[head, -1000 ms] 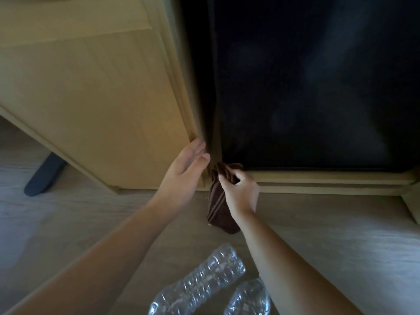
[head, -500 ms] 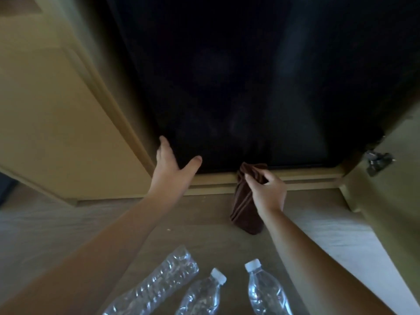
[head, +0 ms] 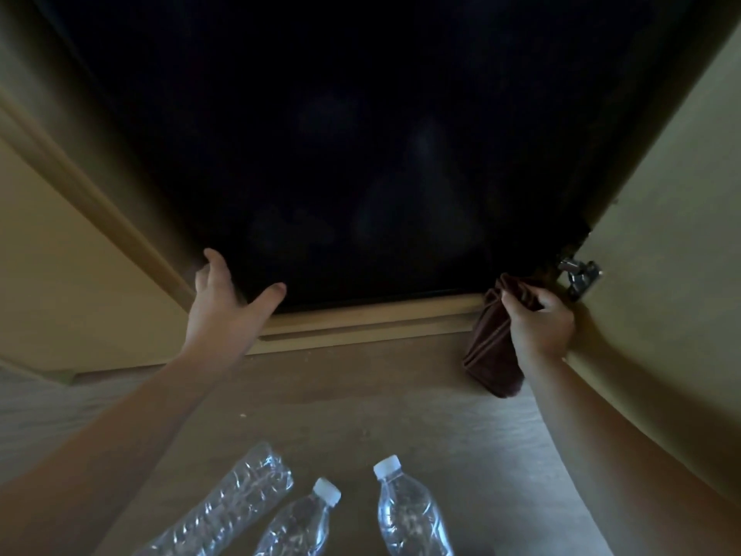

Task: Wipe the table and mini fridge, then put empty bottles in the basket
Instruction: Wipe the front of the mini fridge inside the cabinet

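Person low in front of a wooden cabinet, looking at the dark glossy front of the mini fridge (head: pixel 361 174) set inside it. Cabinet door (head: pixel 661 274) is swung open on the right, metal hinge (head: pixel 579 276) showing.

Right hand (head: pixel 539 327): grip clamped on a bunched brown cloth (head: pixel 487 355), fingers curled round its top and the rest hanging down. It sits at the fridge's lower right corner, just beside the hinge and over the wooden base rail (head: pixel 361 319). The cloth is held bunched probably so a thick wad meets the surface; looks like the end of a wipe stroke or the start of one, can't tell which.

Left hand (head: pixel 224 311): grip apart, fingers spread, thumb out, holding nothing. It is at the fridge's lower left edge next to the cabinet side panel (head: pixel 60 274), likely bracing the body; actual contact not clear.

Three clear plastic bottles lie on the floor (head: pixel 361 403) near the person, well apart from both hands: a crumpled bottle (head: pixel 236 503), a middle bottle (head: pixel 300 527) and a right bottle (head: pixel 405 511), the last two with white caps. Probably parked there for later.

Basket and table not in view. Judged stage: fridge wiping, bottles not yet put away.
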